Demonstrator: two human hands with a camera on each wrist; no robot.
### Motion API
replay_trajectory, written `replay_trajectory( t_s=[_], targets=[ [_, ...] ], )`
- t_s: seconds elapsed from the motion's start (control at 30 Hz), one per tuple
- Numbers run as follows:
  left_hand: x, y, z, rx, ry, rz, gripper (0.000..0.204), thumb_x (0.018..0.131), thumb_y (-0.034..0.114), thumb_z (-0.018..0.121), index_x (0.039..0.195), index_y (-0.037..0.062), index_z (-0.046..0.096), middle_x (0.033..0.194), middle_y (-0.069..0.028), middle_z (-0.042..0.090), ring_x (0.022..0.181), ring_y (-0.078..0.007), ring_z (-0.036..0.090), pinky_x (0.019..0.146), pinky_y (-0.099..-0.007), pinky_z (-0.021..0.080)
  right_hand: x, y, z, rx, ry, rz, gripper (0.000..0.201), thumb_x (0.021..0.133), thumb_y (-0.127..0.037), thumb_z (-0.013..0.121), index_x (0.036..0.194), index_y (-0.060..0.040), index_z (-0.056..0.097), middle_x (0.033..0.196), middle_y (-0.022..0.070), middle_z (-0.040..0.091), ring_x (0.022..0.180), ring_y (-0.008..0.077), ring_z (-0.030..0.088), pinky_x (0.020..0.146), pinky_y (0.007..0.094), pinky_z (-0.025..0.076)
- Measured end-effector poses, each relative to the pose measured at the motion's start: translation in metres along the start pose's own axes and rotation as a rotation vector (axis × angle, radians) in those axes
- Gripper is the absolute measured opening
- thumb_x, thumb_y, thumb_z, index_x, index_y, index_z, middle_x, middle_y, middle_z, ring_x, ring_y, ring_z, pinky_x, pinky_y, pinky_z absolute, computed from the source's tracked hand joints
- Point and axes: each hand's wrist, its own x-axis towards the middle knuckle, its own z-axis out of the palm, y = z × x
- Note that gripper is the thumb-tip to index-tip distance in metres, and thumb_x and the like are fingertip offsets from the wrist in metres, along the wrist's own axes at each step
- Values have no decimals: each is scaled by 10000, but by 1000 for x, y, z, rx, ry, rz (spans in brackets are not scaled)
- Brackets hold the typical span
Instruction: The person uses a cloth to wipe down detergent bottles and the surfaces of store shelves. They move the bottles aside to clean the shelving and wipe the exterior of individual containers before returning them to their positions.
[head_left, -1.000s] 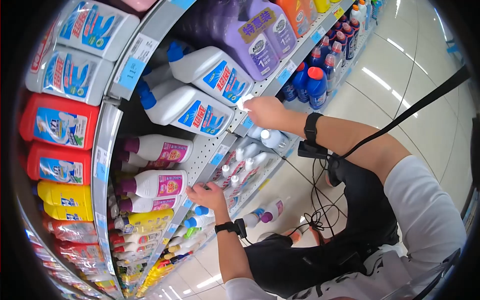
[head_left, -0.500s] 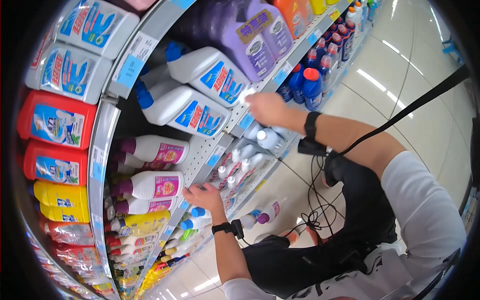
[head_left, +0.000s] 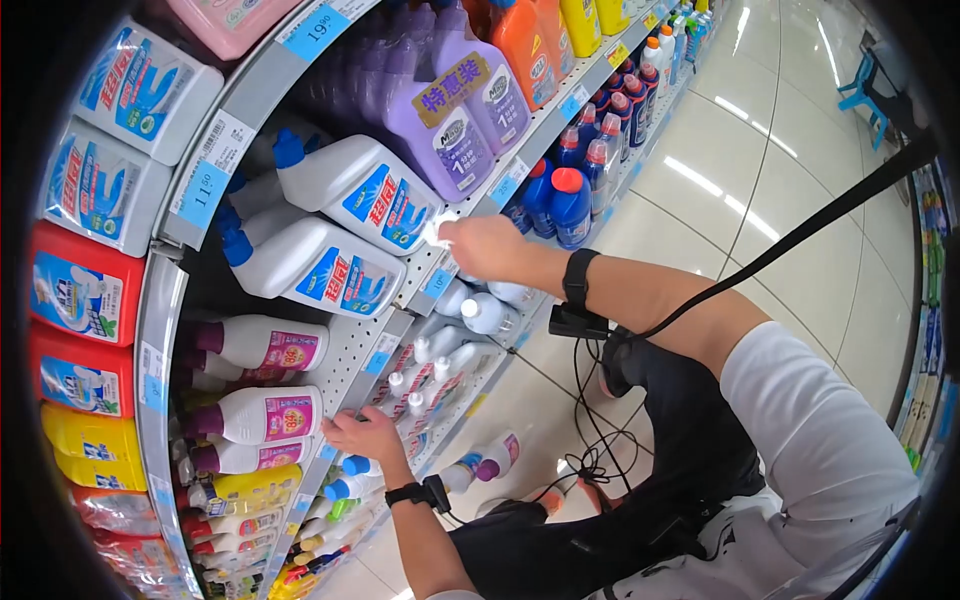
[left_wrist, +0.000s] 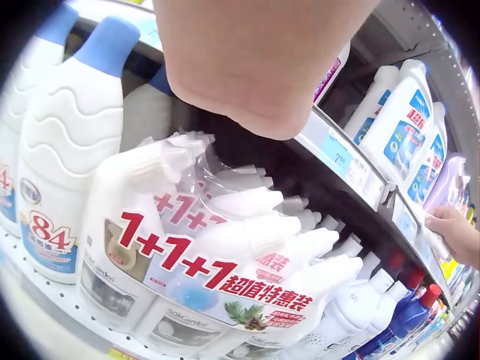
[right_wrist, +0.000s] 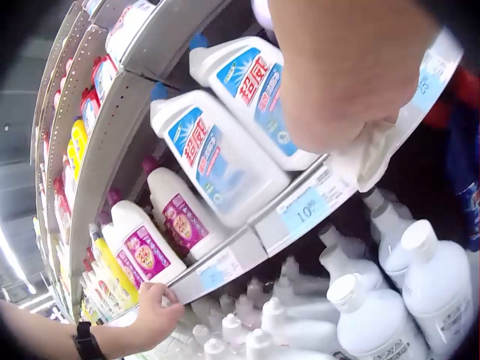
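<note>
A hand holds a white cloth by the shelf edge

The right hand (head_left: 490, 247) pinches a small white cloth (head_left: 437, 228). The cloth hangs over the shelf edge (right_wrist: 246, 249), just beside a big white bottle (head_left: 385, 205) with a blue cap. A blue price tag (right_wrist: 305, 211) is near it on the front of the shelf.

The left hand (head_left: 363, 435) holds no bottle. Its fingers rest, a bit bent, on the same edge, near the white bottles with purple caps (head_left: 270, 415). It may be helping the person stay steady.

The job now looks like wiping the front of the shelf. I cannot tell how much of it is clean. The next move seems to need a soft slide of the cloth along the edge, with the fingers low. A big push could bump the white bottle or lift the price tag.
</note>
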Motion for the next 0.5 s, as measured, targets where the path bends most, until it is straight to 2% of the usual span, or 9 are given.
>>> replay_trajectory(
  t_s=[0.07, 0.13, 0.2, 0.27, 0.33, 0.4, 0.5],
  targets=[
    [0, 0, 0, -7, 38, 13, 175, 696, 99, 578, 824, 13, 495, 1211, -316, 419, 1121, -463, 400, 930, -553, 322, 7, 14, -10, -20, -55, 40, 219, 794, -126, 521, 1000, -88, 587, 818, 136, 654, 762, 331, 641, 616, 446, 493],
    [2, 1, -2, -5, 45, -6, 173, 694, 95, 575, 819, 13, 489, 1203, -315, 422, 1112, -469, 404, 923, -556, 325, 12, 24, -15, -11, 53, 99, 220, 802, -124, 507, 1005, -87, 583, 821, 155, 655, 761, 339, 638, 628, 450, 491],
    [4, 4, -6, 19, 0, -3, 183, 712, 104, 577, 842, 1, 500, 1212, -304, 427, 1118, -464, 405, 939, -547, 327, 12, 25, -16, -22, 58, 39, 217, 811, -117, 487, 1008, -71, 564, 799, 169, 647, 762, 346, 634, 640, 460, 487],
    [5, 6, -8, 18, -3, -31, 186, 710, 99, 576, 847, 1, 498, 1206, -302, 430, 1114, -467, 408, 937, -547, 328, 13, 20, -11, -45, 66, 95, 200, 813, -113, 489, 995, -55, 548, 775, 181, 639, 745, 353, 632, 634, 473, 482],
    [4, 7, -6, 18, 10, -37, 190, 708, 94, 574, 852, 0, 496, 1200, -301, 433, 1109, -470, 410, 935, -548, 330, 9, 11, -6, -56, 85, 58, 175, 811, -116, 504, 970, -48, 534, 762, 178, 636, 727, 362, 629, 627, 484, 479],
    [7, 8, -5, 28, 32, -34, 201, 702, 88, 573, 861, -6, 493, 1183, -298, 438, 1101, -474, 413, 928, -552, 333, 5, -5, -5, -84, -7, 51, 155, 807, -117, 517, 945, -49, 532, 758, 180, 637, 716, 366, 630, 616, 480, 484],
    [9, 12, -10, 21, -17, -65, 241, 693, 108, 583, 866, -29, 484, 1204, -320, 427, 1138, -486, 398, 958, -553, 322, 4, -24, 5, -92, -40, 39, 147, 801, -117, 524, 922, -32, 527, 756, 179, 638, 724, 361, 636, 608, 467, 491]
  ],
)
